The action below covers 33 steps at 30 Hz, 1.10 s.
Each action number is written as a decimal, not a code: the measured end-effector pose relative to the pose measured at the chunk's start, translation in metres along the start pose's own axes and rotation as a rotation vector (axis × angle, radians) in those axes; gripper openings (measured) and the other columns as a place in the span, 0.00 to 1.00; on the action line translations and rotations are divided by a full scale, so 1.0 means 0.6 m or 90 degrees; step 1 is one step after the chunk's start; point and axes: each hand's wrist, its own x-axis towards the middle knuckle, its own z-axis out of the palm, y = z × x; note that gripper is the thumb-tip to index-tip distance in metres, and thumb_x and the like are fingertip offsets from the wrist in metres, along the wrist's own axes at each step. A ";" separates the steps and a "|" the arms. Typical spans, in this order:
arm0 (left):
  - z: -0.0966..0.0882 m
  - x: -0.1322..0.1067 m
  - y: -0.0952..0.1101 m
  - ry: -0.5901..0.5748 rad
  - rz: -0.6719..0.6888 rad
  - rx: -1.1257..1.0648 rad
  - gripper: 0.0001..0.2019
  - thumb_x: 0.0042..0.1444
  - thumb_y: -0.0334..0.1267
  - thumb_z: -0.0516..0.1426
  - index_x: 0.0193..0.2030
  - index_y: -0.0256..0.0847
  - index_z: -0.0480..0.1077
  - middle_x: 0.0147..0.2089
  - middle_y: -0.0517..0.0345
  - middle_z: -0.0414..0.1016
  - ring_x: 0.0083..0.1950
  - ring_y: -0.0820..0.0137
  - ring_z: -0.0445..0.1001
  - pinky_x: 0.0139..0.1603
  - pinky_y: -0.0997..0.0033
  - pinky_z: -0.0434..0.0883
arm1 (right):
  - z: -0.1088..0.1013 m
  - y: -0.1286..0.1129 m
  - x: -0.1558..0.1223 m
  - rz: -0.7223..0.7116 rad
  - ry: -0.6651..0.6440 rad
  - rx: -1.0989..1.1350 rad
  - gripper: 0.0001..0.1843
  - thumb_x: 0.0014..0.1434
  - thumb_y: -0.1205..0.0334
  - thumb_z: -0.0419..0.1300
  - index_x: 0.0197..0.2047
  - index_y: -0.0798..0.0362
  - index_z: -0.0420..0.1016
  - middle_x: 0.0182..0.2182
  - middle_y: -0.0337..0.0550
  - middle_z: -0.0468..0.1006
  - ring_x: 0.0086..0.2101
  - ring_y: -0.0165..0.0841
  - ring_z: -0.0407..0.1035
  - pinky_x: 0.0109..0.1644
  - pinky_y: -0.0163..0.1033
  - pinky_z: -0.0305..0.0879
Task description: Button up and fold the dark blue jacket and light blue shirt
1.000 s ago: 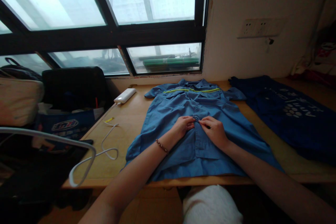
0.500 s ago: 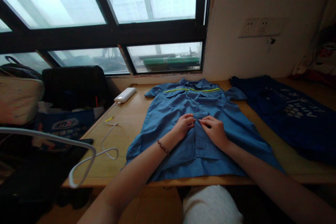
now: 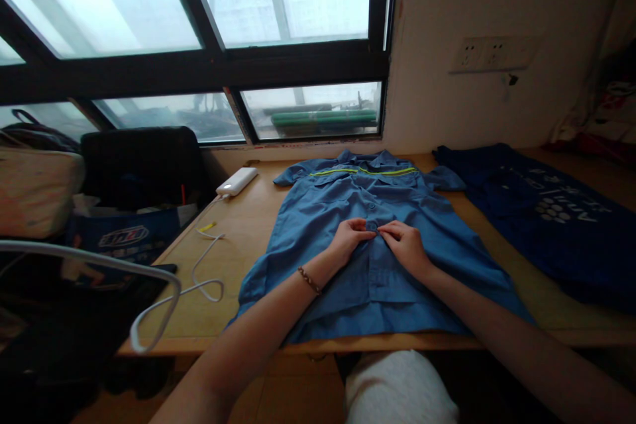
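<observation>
A light blue work shirt (image 3: 318,232) with a yellow-green stripe across the chest lies flat, front up, on a wooden table (image 3: 238,225). My left hand (image 3: 348,238) and my right hand (image 3: 406,246) meet at the shirt's button placket in the middle. Both pinch the placket fabric with their fingertips, touching each other over a button. A beaded bracelet sits on my left wrist.
A dark navy printed garment (image 3: 541,212) lies on the table to the right. A white power bank (image 3: 236,181) with a white cable (image 3: 201,271) is at the left. Bags (image 3: 139,165) and a white hanger (image 3: 149,311) crowd the left side. Window and wall stand behind.
Both hands stay at the placket with only small finger shifts; the fingertips have closed together over the button. The shirt has not moved.
</observation>
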 end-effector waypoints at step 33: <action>-0.044 0.076 -0.005 -0.087 0.375 0.709 0.03 0.48 0.32 0.54 0.27 0.38 0.62 0.24 0.63 0.62 0.26 0.74 0.60 0.28 0.77 0.58 | -0.018 -0.048 -0.017 -0.107 -0.409 -0.232 0.10 0.44 0.56 0.62 0.27 0.54 0.69 0.27 0.40 0.71 0.29 0.30 0.64 0.32 0.33 0.56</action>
